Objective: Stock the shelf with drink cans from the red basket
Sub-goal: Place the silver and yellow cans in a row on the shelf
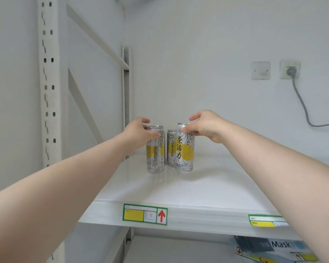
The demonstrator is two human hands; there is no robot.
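Three slim silver-and-yellow drink cans stand upright on the white shelf (207, 186), toward its back left. My left hand (139, 132) grips the top of the left can (155, 154). My right hand (205, 128) pinches the top of the right can (185, 150), whose label with large characters faces me. A third can (171, 149) stands between and slightly behind them, partly hidden. The red basket is out of view.
A perforated white upright (49, 82) and diagonal braces bound the shelf's left side. The wall behind carries a switch plate (261, 70) and a socket with a grey cable (300, 103). Price labels (144, 214) line the shelf's front edge. A mask box (268, 245) lies on the lower shelf.
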